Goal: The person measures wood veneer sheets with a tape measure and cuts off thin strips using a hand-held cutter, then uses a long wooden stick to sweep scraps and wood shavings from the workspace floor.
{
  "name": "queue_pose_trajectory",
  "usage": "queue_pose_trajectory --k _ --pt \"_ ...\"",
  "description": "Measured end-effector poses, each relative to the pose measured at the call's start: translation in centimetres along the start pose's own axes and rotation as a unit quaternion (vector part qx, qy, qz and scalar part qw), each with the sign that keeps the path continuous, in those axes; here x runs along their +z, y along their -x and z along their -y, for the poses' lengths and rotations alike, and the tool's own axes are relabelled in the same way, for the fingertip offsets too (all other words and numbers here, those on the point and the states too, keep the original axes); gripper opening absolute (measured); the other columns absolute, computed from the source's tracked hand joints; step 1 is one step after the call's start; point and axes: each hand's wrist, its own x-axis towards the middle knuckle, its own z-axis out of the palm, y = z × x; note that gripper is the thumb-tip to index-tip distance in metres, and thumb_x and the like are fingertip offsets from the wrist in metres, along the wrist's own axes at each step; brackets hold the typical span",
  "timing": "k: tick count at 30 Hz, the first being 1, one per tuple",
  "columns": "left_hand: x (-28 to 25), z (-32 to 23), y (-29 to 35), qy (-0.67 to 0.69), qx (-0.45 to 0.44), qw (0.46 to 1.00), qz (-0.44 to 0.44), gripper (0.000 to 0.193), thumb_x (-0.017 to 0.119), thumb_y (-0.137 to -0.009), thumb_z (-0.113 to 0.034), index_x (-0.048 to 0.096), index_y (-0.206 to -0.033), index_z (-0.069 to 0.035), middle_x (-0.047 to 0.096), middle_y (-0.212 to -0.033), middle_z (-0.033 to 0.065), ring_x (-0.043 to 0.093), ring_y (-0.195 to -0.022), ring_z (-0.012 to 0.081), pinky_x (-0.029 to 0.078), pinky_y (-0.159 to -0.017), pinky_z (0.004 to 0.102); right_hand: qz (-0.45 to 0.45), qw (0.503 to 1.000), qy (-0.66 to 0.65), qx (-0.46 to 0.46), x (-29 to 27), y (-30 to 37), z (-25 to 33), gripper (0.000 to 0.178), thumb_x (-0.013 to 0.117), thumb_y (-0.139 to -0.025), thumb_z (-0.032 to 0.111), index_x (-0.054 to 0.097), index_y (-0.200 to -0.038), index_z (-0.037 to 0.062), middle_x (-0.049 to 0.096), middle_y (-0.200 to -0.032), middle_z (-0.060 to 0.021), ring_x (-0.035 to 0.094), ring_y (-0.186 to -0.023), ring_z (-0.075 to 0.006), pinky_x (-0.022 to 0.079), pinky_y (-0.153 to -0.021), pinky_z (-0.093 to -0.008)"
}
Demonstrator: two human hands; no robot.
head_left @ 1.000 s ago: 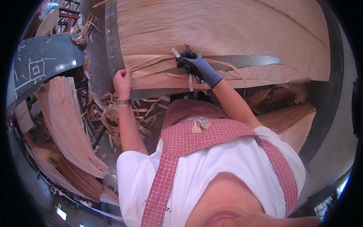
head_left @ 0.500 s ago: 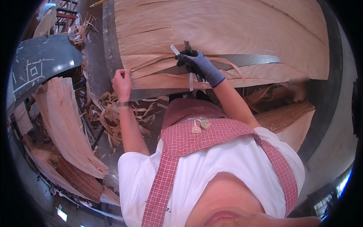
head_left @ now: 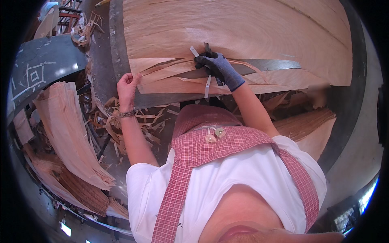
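Note:
A large sheet of pale wood veneer [head_left: 235,28] lies on the dark worktable, its near edge split into long loose strips. My bare left hand [head_left: 129,84] is closed at the left end of a torn veneer strip [head_left: 162,73], thumb and fingers pinched at its edge. In a grey-and-black glove, my right hand [head_left: 221,71] is closed over the split near the middle. A narrow white strip [head_left: 194,51] and a dark flat tool [head_left: 207,47] stick out of its grip above and below. The tool's exact kind is unclear.
To the left stand a stack of veneer sheets [head_left: 67,125] and a dark green chalk-marked panel [head_left: 44,67]. Curled veneer scraps [head_left: 115,133] litter the floor between. More veneer [head_left: 308,125] lies below the table's near right side. The table edge [head_left: 117,44] runs along the left.
My left hand has shifted slightly left and nearer to me. My right hand, with the flat tool and white strip, has moved a little to the right. The torn strips have shifted.

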Motion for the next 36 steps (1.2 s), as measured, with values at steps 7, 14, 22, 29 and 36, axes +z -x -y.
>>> queue_pose_trajectory --k 7,14,22,29,36 --pt "0.3 -1.7 0.1 -0.319 -0.003 0.945 -0.071 0.038 0.077 -0.078 -0.039 0.067 -0.08 -0.003 0.065 -0.067 0.0049 0.06 -0.064 0.0169 0.046 -0.062 0.0329 -0.022 0.999 -0.01 -0.024 0.4 0.3 0.1 0.025 0.069 -0.089 0.029 0.069 -0.097 0.0061 0.069 -0.078 -0.0021 0.049 -0.053 -0.006 0.04 -0.05 -0.0214" --pt "1.3 -3.1 1.0 -0.454 0.027 0.887 -0.083 0.04 0.073 -0.076 -0.044 0.063 -0.077 -0.005 0.067 -0.072 0.0102 0.063 -0.072 0.0298 0.045 -0.07 0.0388 -0.04 0.999 0.006 -0.023 0.8 0.2 0.1 0.023 0.069 -0.088 0.027 0.069 -0.093 0.0053 0.07 -0.075 -0.0035 0.051 -0.053 -0.0061 0.041 -0.048 -0.0214" --pt "3.0 -3.5 2.2 -0.544 0.226 0.778 -0.219 0.033 0.073 -0.078 -0.035 0.062 -0.098 -0.011 0.062 -0.101 0.0081 0.058 -0.099 0.0297 0.044 -0.082 0.043 -0.053 0.996 0.027 -0.061 0.5 0.1 -0.3 0.018 0.069 -0.088 0.023 0.069 -0.089 0.0052 0.07 -0.071 -0.0038 0.051 -0.05 -0.0062 0.04 -0.046 -0.0219" --pt "8.6 -2.5 3.1 -0.582 0.343 0.728 -0.117 0.031 0.065 -0.086 -0.019 0.06 -0.116 -0.012 0.058 -0.12 0.0058 0.053 -0.113 0.0239 0.043 -0.091 0.0406 -0.057 0.994 0.024 -0.088 0.2 -0.7 -1.4 0.02 0.069 -0.088 0.024 0.069 -0.088 0.0043 0.069 -0.069 -0.0035 0.051 -0.049 -0.0064 0.039 -0.044 -0.023" --pt "10.3 0.0 1.5 -0.439 0.451 0.773 -0.079 0.031 0.07 -0.085 -0.02 0.068 -0.115 -0.012 0.064 -0.117 0.0042 0.058 -0.112 0.0232 0.043 -0.094 0.0377 -0.041 0.997 0.012 -0.064 -0.1 -0.3 -0.9 0.021 0.069 -0.088 0.026 0.069 -0.09 0.005 0.07 -0.072 -0.0036 0.05 -0.05 -0.0064 0.039 -0.044 -0.0223"
